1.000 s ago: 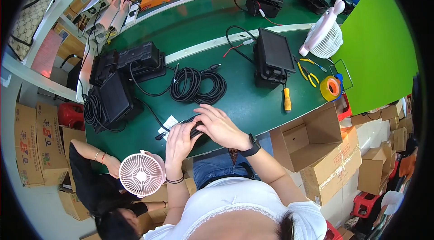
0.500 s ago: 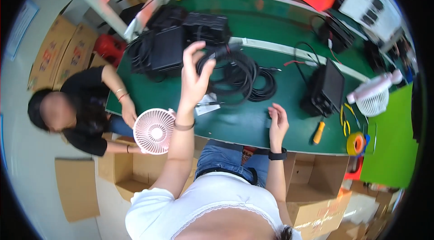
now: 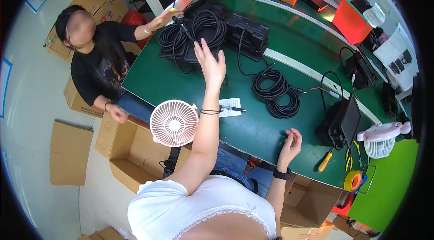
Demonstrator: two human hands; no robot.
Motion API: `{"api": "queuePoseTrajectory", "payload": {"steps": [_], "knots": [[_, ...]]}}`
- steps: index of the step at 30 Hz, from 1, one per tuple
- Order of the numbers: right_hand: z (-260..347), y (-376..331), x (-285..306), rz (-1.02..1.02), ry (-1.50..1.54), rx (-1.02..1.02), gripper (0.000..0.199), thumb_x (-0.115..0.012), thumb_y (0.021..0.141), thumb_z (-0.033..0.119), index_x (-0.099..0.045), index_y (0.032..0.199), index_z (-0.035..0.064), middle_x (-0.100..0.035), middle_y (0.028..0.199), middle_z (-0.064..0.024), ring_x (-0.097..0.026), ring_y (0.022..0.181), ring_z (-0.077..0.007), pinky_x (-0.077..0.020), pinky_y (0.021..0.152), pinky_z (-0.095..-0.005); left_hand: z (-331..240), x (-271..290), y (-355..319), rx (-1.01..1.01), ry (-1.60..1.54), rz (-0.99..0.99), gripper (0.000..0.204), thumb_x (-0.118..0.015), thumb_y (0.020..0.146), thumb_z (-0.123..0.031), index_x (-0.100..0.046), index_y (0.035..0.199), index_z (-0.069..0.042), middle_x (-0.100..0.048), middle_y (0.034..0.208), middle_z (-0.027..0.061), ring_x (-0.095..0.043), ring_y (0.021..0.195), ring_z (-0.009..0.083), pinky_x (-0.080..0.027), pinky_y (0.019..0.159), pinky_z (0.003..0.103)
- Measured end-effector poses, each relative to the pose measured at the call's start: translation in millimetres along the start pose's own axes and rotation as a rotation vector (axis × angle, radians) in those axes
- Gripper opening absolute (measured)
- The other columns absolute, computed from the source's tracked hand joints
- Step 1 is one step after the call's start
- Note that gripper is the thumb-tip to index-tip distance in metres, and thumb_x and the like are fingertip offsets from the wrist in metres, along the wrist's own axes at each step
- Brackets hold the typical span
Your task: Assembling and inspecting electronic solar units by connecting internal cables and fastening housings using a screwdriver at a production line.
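My left hand (image 3: 210, 64) reaches out over the table with its fingers stretched, and nothing is gripped in it. Its fingertips are by a coil of black cable (image 3: 209, 26) lying on black boxes; whether they touch it, I cannot tell. Another black cable coil (image 3: 169, 43) lies just left of that one. My right hand (image 3: 290, 147) rests near the front table edge, fingers loosely curled and holding nothing. Between my hands, further back, lie looped black cables (image 3: 276, 93). A pen (image 3: 233, 109) on a white paper slip (image 3: 230, 102) is beside my left forearm.
On the left a co-worker's hand (image 3: 165, 18) extends toward the cables. A pink fan (image 3: 174, 123) stands by my left forearm. To the right are a black panel device (image 3: 341, 122), an orange-handled screwdriver (image 3: 325, 160), pliers (image 3: 349, 159), yellow tape (image 3: 353, 180) and another fan (image 3: 382, 139).
A cable coil has gone from mid-table to the black boxes at the left, and my left hand has moved after it. The co-worker's hands have left the fan; one now reaches toward the cables.
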State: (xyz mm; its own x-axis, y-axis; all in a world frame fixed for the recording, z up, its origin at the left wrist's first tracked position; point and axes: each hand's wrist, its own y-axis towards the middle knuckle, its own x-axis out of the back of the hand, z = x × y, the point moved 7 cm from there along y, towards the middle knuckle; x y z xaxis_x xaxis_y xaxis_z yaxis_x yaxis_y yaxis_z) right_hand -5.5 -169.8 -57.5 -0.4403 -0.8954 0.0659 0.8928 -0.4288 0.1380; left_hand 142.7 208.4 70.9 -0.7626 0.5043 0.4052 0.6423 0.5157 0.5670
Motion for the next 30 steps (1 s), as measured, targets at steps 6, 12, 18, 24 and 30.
{"api": "queuePoseTrajectory", "payload": {"steps": [6,12,18,24,30], "knots": [[13,-7,12,-0.225,-0.109,0.117,0.044,-0.069,0.093,0.007,-0.029,0.075,0.0097,-0.025,0.073,0.0043,-0.024,0.064,-0.0061,-0.0255,0.055,-0.0239,-80,42,-24,-0.324,-0.101,-0.180,0.036,-0.062,0.088,-0.003,-0.060,0.124,-0.003,-0.052,0.136,0.0182,-0.047,0.130,0.0371,-0.036,0.110,0.046],[15,-6,16,-0.246,-0.204,0.185,0.054,-0.065,0.097,0.006,-0.021,0.065,0.0088,-0.018,0.063,0.0051,-0.018,0.060,-0.0074,-0.0194,0.052,-0.0269,-128,-31,-115,-0.684,-0.212,0.575,0.053,-0.073,0.084,-0.029,-0.057,0.130,-0.009,-0.060,0.130,0.0101,-0.055,0.125,0.0287,-0.040,0.107,0.047],[18,-5,12,-0.232,-0.161,0.175,0.053,-0.062,0.098,0.004,-0.021,0.065,0.0087,-0.019,0.062,0.0052,-0.018,0.060,-0.0065,-0.0179,0.051,-0.0276,-109,-83,-161,-0.765,0.121,0.788,0.102,-0.088,0.061,-0.032,-0.039,0.147,-0.009,-0.036,0.150,0.0087,-0.052,0.110,0.0291,-0.039,0.100,0.048],[12,-4,10,-0.220,-0.113,0.140,0.053,-0.062,0.097,0.003,-0.020,0.066,0.0093,-0.019,0.062,0.0053,-0.018,0.060,-0.0058,-0.0174,0.051,-0.0273,-112,-97,-151,-0.899,0.127,0.932,0.085,-0.084,0.060,-0.016,-0.052,0.137,-0.026,-0.038,0.147,0.0084,-0.061,0.093,0.0297,-0.056,0.079,0.041],[8,-4,15,-0.246,-0.093,0.162,0.053,-0.063,0.096,0.002,-0.021,0.065,0.0091,-0.019,0.061,0.0047,-0.018,0.060,-0.0063,-0.0168,0.050,-0.0281,-121,-77,-123,-0.686,-0.232,0.636,0.040,-0.072,0.068,-0.007,-0.070,0.106,-0.019,-0.057,0.125,0.0038,-0.068,0.096,0.0246,-0.058,0.075,0.038]]}}
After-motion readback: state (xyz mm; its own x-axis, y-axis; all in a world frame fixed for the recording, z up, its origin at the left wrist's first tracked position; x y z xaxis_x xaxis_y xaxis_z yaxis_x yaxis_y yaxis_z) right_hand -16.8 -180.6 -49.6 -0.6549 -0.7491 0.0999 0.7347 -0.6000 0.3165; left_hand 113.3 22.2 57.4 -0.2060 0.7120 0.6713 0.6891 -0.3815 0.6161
